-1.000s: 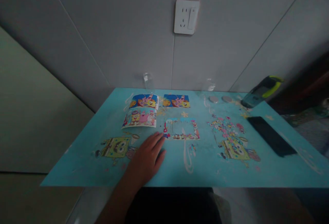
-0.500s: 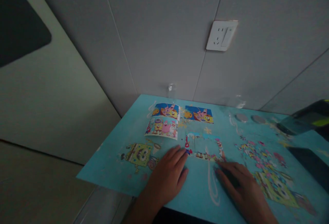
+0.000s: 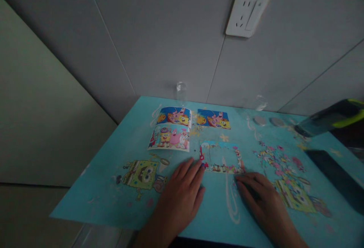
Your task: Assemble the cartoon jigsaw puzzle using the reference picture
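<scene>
A partly assembled jigsaw puzzle (image 3: 224, 169) lies on the blue cartoon-printed table; its joined pieces form a rectangular border around a bare middle. My left hand (image 3: 182, 193) rests flat at the border's lower left corner, fingers stretched out and fingertips touching its edge. Just below the lower right corner is my right hand (image 3: 260, 193), its fingers bent and the thumb drawn close to them. Whether a small piece sits between those fingertips is too dark to tell. Loose puzzle pieces (image 3: 277, 160) lie heaped to the right of the border.
Behind the border are a folded picture leaflet (image 3: 170, 138) and a finished-looking picture card (image 3: 214, 119). Clear containers (image 3: 181, 91), two round grey lids (image 3: 259, 121), a dark bottle (image 3: 321, 123) and a black flat object (image 3: 338, 178) stand or lie farther off. A wall with a socket (image 3: 247, 13) closes the back.
The view has tipped downward and shifted. My right hand's raised finger has come down from the border's corner, and its fingertips are now closer together. My left hand stays at its corner.
</scene>
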The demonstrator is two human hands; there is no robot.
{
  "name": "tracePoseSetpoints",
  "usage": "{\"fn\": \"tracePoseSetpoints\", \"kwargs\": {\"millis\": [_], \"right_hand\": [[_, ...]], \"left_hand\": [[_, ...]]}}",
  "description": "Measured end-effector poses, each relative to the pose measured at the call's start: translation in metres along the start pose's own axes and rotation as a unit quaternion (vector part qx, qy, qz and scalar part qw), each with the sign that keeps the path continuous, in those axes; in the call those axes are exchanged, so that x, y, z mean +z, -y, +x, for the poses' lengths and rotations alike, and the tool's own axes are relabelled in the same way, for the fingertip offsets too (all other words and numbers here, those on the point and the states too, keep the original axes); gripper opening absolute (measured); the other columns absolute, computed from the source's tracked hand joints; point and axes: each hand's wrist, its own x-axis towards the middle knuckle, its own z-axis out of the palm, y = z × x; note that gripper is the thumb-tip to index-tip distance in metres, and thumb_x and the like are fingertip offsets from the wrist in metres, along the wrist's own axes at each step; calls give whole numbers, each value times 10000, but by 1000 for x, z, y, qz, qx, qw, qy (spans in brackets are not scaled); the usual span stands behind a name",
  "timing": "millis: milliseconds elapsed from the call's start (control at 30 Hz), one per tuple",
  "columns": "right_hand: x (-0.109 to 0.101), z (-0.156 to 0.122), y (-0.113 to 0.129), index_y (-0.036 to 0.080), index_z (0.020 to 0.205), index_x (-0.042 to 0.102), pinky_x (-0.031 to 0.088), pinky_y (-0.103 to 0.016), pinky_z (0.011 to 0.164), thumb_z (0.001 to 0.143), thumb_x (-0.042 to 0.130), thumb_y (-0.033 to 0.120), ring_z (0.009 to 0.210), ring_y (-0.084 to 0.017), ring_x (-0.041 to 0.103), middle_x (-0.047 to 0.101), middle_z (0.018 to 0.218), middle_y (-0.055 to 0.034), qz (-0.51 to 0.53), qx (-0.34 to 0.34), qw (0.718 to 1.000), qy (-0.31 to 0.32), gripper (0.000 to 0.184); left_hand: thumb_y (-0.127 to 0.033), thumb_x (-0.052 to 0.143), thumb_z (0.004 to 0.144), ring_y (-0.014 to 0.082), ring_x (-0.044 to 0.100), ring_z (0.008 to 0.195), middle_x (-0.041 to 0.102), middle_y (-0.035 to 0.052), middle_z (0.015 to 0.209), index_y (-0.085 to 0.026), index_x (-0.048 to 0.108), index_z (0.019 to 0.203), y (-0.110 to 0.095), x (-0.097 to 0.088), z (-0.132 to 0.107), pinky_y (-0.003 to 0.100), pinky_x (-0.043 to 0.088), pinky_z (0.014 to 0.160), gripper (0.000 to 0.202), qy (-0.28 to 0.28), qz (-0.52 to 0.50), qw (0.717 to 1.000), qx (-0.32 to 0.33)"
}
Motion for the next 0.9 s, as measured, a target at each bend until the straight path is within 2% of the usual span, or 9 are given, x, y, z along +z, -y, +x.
{"fn": "tracePoseSetpoints", "kwargs": {"millis": [300, 433, 600, 900], "right_hand": [[1, -4, -2, 284, 1102, 717, 575, -444, 874, 968, 646, 400, 995, -265, 684, 697, 1089, -73, -22, -5, 1000, 0, 191], [2, -5, -3, 262, 1044, 692, 568, -419, 843, 965, 660, 395, 949, -254, 688, 714, 1042, -67, 4, -9, 1000, -8, 158], [1, -12, -6, 259, 992, 680, 552, -345, 729, 977, 643, 294, 806, -212, 683, 720, 904, -32, 49, -32, 998, 2, 54], [5, -5, -5, 247, 1004, 673, 511, -336, 726, 980, 600, 193, 769, -192, 676, 728, 875, -13, 73, -50, 996, -29, 93]], "left_hand": [[-307, 508, 1019, 250, 363, 1500, 399, 11, 1634, -217, 380, 1566, 2, 0, 1, 472, 435, 1207, 569, 5, 23, 1000, 1], [-328, 523, 1013, 255, 381, 1496, 344, 47, 1662, -212, 374, 1572, 7, 4, -6, 452, 450, 1191, 590, 0, 30, 1000, -6], [-369, 552, 993, 268, 421, 1475, 358, 94, 1652, -175, 313, 1603, 11, 8, -12, 417, 457, 1174, 683, -7, 55, 998, -12], [-412, 512, 1009, 259, 476, 1435, 445, 67, 1603, -230, 309, 1606, 10, 9, -10, 425, 450, 1177, 657, -7, 59, 997, -40]]}}
